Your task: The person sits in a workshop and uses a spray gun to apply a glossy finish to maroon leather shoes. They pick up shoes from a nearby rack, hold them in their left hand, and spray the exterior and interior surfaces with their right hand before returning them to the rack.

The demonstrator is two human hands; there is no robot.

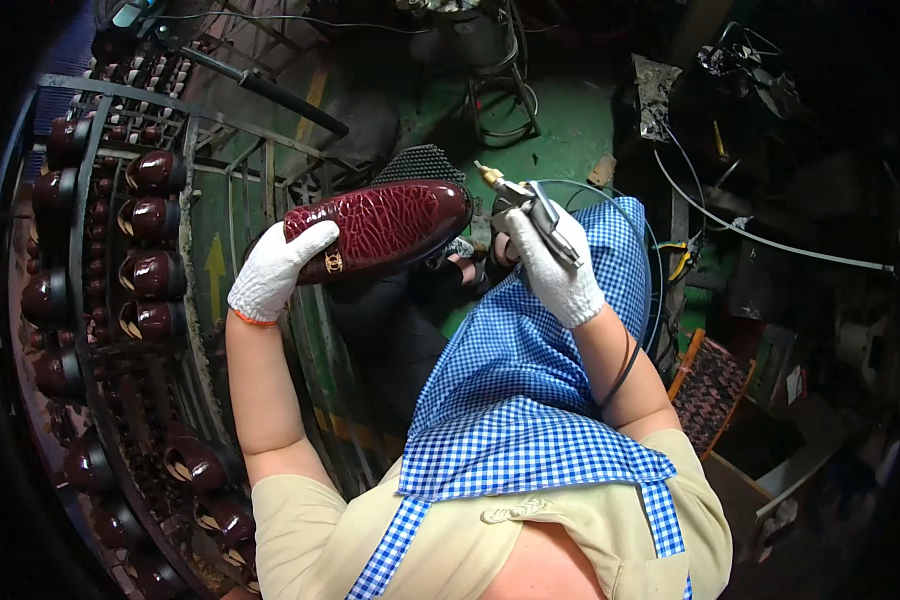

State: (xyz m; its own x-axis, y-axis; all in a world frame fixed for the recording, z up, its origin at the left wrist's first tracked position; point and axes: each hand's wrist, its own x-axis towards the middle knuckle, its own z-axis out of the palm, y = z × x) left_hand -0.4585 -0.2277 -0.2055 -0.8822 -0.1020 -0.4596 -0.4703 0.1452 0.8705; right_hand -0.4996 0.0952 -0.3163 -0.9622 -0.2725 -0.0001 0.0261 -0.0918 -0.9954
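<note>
My left hand [275,272], in a white knitted glove, is closed around the heel end of a glossy dark-red loafer [390,222] with a crinkled pattern and a small gold ornament. The thumb presses on its upper side, the toe points right, and the fingers beneath are hidden. My right hand [560,272], gloved the same way, grips a metal spray gun [540,218]. Its brass nozzle points up and left, just right of the loafer's toe and apart from it. A thin hose [658,285] curves from the gun past my right forearm.
At left stands a metal rack [120,88] with several rows of glossy dark-red shoes [153,220]. A black bar [290,105] slants above it. Beyond my hands are a black mesh surface [420,165] and green floor [570,130]. A patterned chair [712,385] stands at right.
</note>
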